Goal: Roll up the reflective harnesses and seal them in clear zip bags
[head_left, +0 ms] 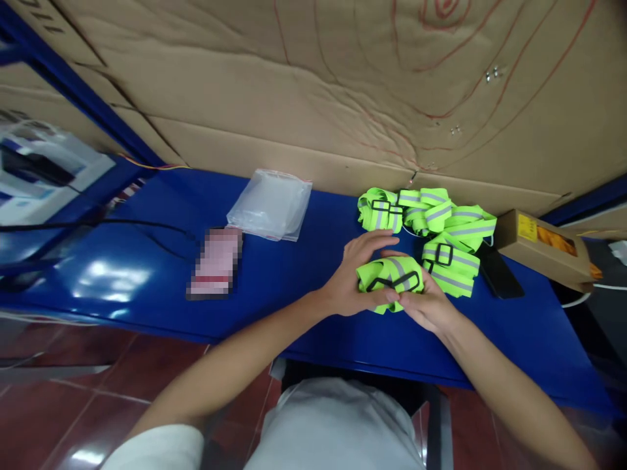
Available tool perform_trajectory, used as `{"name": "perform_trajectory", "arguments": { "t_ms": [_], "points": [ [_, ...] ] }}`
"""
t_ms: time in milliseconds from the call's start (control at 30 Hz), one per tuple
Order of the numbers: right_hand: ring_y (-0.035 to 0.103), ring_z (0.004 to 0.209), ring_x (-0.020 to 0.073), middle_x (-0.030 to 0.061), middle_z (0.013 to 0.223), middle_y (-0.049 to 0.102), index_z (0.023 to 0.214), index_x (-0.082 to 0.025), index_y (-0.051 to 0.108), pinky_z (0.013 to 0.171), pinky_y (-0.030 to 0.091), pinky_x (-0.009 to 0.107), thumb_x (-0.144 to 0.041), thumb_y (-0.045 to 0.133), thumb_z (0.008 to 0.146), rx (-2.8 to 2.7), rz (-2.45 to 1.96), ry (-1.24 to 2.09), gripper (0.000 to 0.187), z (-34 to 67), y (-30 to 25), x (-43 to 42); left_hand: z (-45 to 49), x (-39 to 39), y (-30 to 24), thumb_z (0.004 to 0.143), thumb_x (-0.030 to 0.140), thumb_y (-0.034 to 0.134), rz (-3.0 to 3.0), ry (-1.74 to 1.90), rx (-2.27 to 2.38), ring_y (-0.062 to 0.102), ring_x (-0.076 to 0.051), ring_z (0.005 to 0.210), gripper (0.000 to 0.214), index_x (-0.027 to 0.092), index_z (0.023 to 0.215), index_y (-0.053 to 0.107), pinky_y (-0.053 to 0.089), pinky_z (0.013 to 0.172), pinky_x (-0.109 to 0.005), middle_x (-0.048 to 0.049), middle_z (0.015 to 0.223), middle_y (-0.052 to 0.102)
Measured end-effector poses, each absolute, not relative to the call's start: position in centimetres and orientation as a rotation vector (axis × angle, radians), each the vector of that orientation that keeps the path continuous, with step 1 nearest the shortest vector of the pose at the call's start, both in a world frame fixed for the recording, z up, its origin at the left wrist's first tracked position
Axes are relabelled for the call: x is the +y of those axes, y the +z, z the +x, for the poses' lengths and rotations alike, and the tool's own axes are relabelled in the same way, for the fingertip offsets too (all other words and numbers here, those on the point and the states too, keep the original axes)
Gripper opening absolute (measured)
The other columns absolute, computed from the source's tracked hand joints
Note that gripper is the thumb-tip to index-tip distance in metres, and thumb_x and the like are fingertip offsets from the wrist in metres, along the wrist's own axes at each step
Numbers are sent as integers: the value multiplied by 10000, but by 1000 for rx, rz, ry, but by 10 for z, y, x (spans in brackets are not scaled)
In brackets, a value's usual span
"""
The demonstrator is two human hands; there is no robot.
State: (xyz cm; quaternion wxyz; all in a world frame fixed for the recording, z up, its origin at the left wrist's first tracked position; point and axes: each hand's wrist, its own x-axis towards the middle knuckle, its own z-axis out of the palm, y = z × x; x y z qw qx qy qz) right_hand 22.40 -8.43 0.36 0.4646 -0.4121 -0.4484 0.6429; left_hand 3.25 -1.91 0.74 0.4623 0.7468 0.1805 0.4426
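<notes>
A folded neon-yellow reflective strap (pixel 392 279) with grey stripes and a black buckle is gripped between both my hands just above the blue table (pixel 294 287). My left hand (pixel 349 281) wraps its left end, fingers curled over the top. My right hand (pixel 427 303) cups it from below and the right, thumb pressed on the front edge. Behind it lies a pile of several more folded neon straps (pixel 431 225) on the table.
A stack of clear plastic bags (pixel 271 203) lies at the back centre, a blurred pink card (pixel 215 262) beside it. A black phone (pixel 499 274) and an open cardboard box (pixel 543 247) sit at the right. Cardboard sheets (pixel 313 85) line the wall. A black cable (pixel 127 225) runs left.
</notes>
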Motion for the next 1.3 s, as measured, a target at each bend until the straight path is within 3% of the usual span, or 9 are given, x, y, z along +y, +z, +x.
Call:
{"name": "perform_trajectory", "arguments": {
  "t_ms": [233, 367, 467, 567, 700, 933, 1067, 1200, 1300],
  "points": [
    [773, 1062, 304, 58, 1174, 794, 1297, -298, 672, 881, 661, 445, -390, 934, 717, -907, -1037, 1446, 643, 210, 4, -82, 26, -6, 18, 987, 737, 437, 1897, 1104, 507, 527, -290, 1395, 798, 222, 1594, 376, 386, 1184, -429, -182, 1522, 531],
    [785, 1019, 260, 12, 1124, 808, 1197, -307, 701, 868, 672, 403, -313, 954, 703, -737, -1035, 1311, 556, 225, 5, -74, -11, 40, 39, 997, 614, 537, 2354, 959, 1407, 250, -412, 1593, 710, 142, 1527, 499, 100, 1291, -618, -260, 1660, 367],
    [775, 1060, 223, -8, 1175, 800, 1207, -306, 710, 896, 667, 346, -279, 959, 703, -631, -1017, 1225, 563, 239, 9, -65, -44, 67, 45, 1012, 494, 547, 2226, 426, 2162, 109, -534, 1604, 757, 37, 1589, 373, 1, 1185, -825, -362, 1686, 233],
    [761, 1116, 225, 5, 1228, 788, 1220, -288, 715, 904, 663, 329, -304, 967, 699, -544, -1050, 1180, 579, 243, 12, -59, -65, 62, 43, 1033, 376, 530, 2267, 28, 2005, 404, -454, 1517, 561, 137, 1537, 469, 156, 1174, -841, -267, 1598, 481],
    [768, 1089, 239, 8, 1135, 809, 1165, -265, 727, 890, 659, 338, -331, 1000, 632, -478, -1055, 1169, 602, 236, 12, -56, -66, 20, 44, 1015, 466, 585, 2459, -2, 1755, 369, -352, 1562, 619, 283, 1579, 408, 115, 1255, -764, -149, 1676, 416],
    [783, 1029, 259, 15, 1089, 813, 1186, -260, 691, 914, 649, 403, -377, 1002, 595, -485, -1078, 1171, 678, 230, 13, -56, -10, -15, 47, 850, 746, 685, 2529, -13, 1605, 186, -470, 1619, 1099, 234, 1691, 197, 147, 1224, -798, -266, 1737, 207],
    [760, 1111, 259, 13, 1120, 807, 1206, -264, 679, 992, 616, 399, -382, 1001, 578, -517, -1103, 1144, 716, 231, 15, -56, 13, -21, 34, 858, 723, 697, 2502, -87, 1606, 277, -505, 1579, 1150, 216, 1705, 107, 230, 1169, -819, -330, 1677, 302],
    [724, 1200, 282, 28, 1184, 792, 1268, -270, 654, 1036, 591, 426, -373, 1002, 555, -506, -1172, 1185, 800, 230, 15, -57, 10, -21, 25, 909, 587, 716, 2570, 41, 1389, 502, -432, 1458, 1042, 238, 1693, 124, 315, 1188, -733, -236, 1574, 500],
    [701, 1243, 293, 38, 1242, 773, 1279, -273, 648, 1040, 582, 442, -418, 985, 589, -544, -1229, 1241, 781, 229, 14, -58, 8, -15, 24, 919, 597, 698, 2678, 238, 1163, 472, -377, 1494, 986, 277, 1674, 151, 258, 1247, -695, -173, 1606, 486]
  ]
}}
